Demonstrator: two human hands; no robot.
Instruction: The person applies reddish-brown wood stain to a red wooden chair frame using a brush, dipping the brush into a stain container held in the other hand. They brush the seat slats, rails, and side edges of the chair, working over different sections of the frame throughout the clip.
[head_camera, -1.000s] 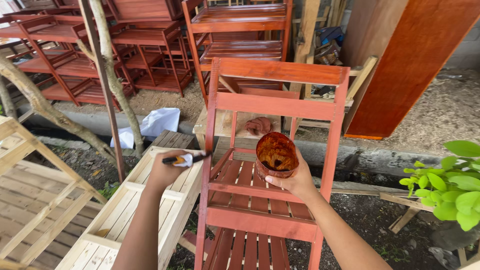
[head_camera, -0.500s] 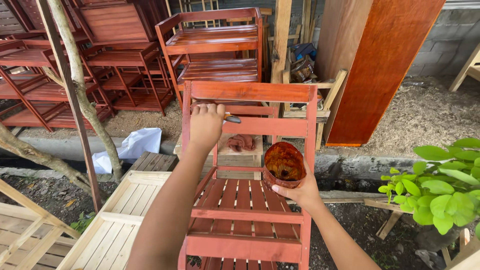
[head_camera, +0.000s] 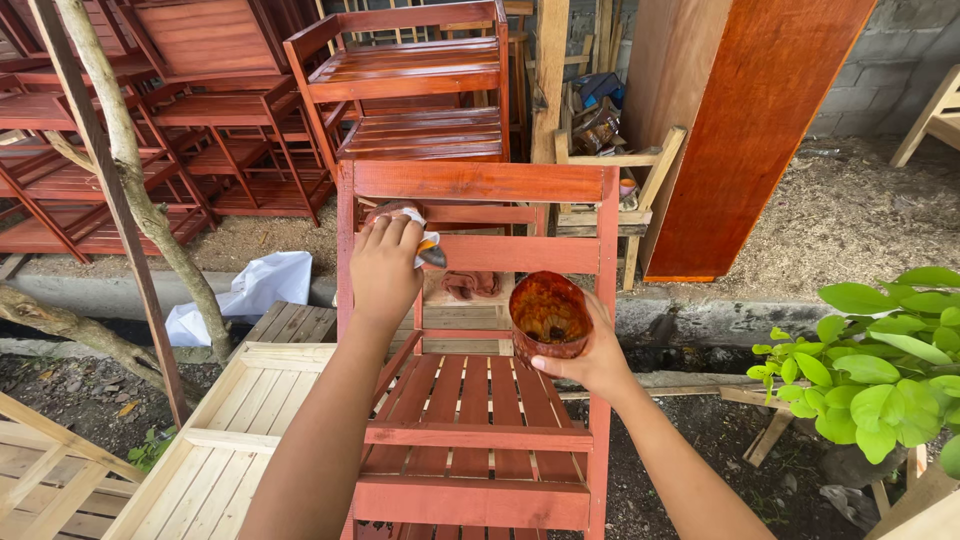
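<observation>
A person stands over a red-stained slatted wooden rack (head_camera: 470, 430) in an open-air yard, working stain onto its frame. The left hand (head_camera: 385, 265) is clenched around a small brush (head_camera: 428, 250) wrapped in a pale rag, pressing it against the rack's left upright just below the top rail (head_camera: 478, 182), fingers curled over the handle so the bristles meet the wood. The right hand (head_camera: 590, 360) grips a stain-caked round cup (head_camera: 548, 317) from below and the side, holding it upright and close above the slats, apparently so the brush can be dipped without reaching far. A crumpled reddish cloth (head_camera: 470, 285) lies behind the rack's back rails. To the left, an unstained pale rack (head_camera: 215, 455) lies flat on the ground beside a leaning tree trunk (head_camera: 135, 190) and a white plastic bag (head_camera: 245, 295). Finished red racks (head_camera: 410, 85) stand stacked behind; a stained board (head_camera: 755, 130) leans on the block wall, and a green leafy plant (head_camera: 885, 360) fills the right edge.
</observation>
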